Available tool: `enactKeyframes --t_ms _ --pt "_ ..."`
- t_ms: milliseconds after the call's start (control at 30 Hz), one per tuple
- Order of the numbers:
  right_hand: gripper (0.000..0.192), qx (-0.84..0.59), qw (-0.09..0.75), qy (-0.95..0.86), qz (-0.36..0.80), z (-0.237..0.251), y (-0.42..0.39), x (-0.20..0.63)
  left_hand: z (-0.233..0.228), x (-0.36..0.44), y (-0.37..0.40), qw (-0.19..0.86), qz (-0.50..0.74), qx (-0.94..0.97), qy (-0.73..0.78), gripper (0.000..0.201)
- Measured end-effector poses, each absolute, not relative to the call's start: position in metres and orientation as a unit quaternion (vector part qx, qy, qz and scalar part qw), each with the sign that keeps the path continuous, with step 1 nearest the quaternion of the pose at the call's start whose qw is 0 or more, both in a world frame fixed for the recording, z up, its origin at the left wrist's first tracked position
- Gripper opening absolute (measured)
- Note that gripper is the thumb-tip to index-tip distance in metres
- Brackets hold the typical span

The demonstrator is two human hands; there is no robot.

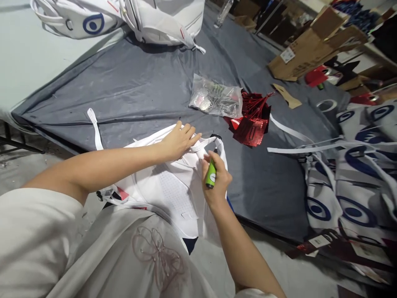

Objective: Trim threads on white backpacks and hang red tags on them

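Observation:
A white backpack (175, 190) rests against my body at the near edge of the table, its perforated panel facing up. My left hand (179, 141) lies over its upper edge, fingers bent onto the fabric beside a white strap (208, 141); the thumb is hidden. In my right hand (218, 179) is a slim green tool with a black end (211, 174), gripped between thumb and fingers. Its far tip points at the strap and black buckle (216, 136) at the bag's right corner. What kind of tool it is cannot be made out.
Beyond the bag lie a clear plastic packet (214, 97) and red tags (252, 130) on the grey-covered table (136, 87). More white bags stand at the back (167, 20) and right (350, 186). A cardboard box (297, 54) and tape roll (326, 105) sit far right.

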State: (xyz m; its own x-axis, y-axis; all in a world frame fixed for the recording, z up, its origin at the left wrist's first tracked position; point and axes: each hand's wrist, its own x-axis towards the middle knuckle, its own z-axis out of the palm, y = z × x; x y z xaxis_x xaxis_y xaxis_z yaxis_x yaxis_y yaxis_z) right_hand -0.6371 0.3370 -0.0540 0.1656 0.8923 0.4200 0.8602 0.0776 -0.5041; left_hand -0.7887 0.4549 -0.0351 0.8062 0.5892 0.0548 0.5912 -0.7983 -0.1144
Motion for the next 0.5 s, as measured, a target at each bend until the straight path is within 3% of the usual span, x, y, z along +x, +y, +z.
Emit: enactKeyframes --t_ms 100,233,367,500 --pt "0.040 -0.718 0.197 -0.667 0.000 -0.049 0.358 -0.641 -0.035 -0.789 0.453 0.058 -0.012 -0.945 -0.322 0.076" --pt "0.053 -0.765 0.029 -0.644 -0.002 -0.050 0.379 -0.660 -0.033 -0.786 0.453 0.045 0.009 -0.927 -0.372 0.085" --pt "0.046 -0.768 -0.012 -0.640 -0.017 -0.051 0.383 -0.669 -0.031 -0.783 0.452 0.021 0.027 -0.917 -0.398 0.085" --pt "0.053 -0.757 -0.005 -0.654 -0.007 -0.049 0.380 -0.662 -0.026 -0.785 0.450 0.011 0.020 -0.915 -0.402 0.078"
